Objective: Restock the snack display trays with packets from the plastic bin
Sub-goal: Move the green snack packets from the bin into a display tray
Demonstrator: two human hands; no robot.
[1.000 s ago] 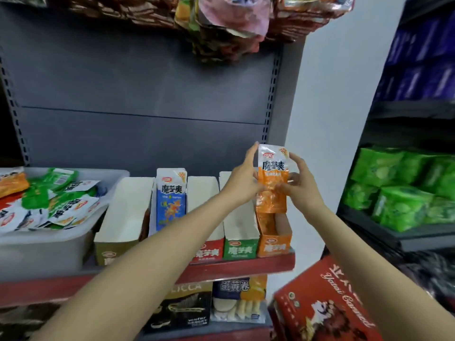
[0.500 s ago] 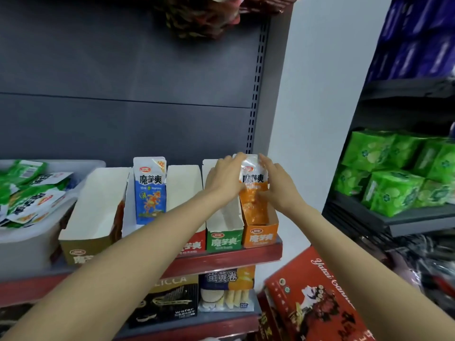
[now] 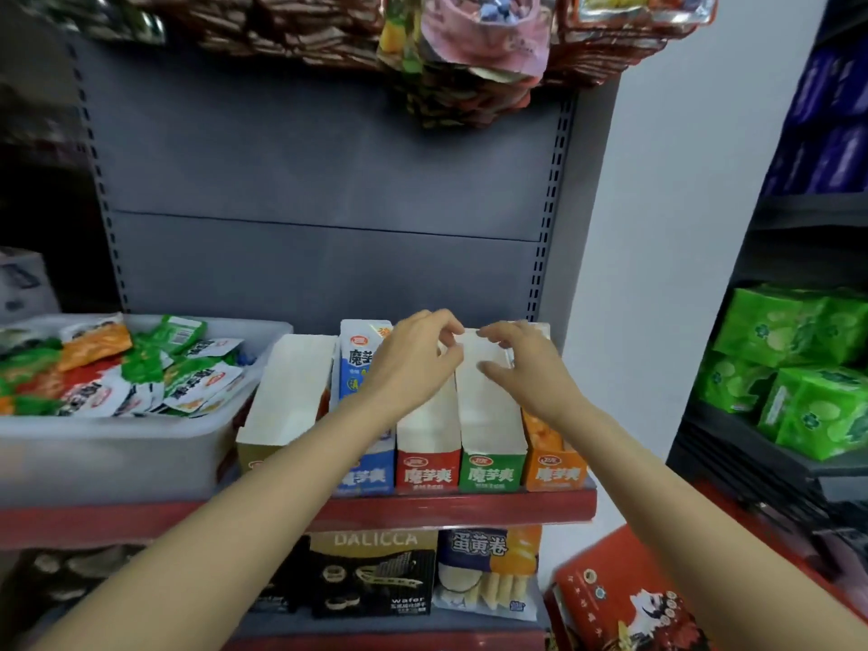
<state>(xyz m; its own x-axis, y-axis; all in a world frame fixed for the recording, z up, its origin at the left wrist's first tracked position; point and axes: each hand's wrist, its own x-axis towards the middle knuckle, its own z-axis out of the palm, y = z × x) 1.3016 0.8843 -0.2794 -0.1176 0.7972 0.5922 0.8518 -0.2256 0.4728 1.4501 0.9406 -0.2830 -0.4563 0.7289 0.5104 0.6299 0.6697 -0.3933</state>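
Shelf, red-edged, carrying five upright display trays in a row and a plastic bin at 9 o'clock.

Item 1. Plastic bin: translucent, heaped with loose green, orange and white packets.

Item 2. Yellow tray, nearest the bin; contents not visible from this angle.

Item 3. Blue tray: one blue packet standing upright inside.

Item 4. Red tray and green tray, side by side at the centre; white inner walls show.

Item 5. Orange tray, at the 3 o'clock end. An orange packet now sits low inside it; half a second ago the same packet was held between both hands above this tray.

Item 6. Left hand: fingers loosely curled, holding nothing, hovering over the back of the red tray. It has let go of the packet since the earlier frame.

Item 7. Right hand: fingers loosely curled, empty, hovering over the back of the green tray, just beside the left hand. It too has released the packet.

Item 8. Lower shelf, 6 o'clock: a black wafer box beside an egg-roll pack.
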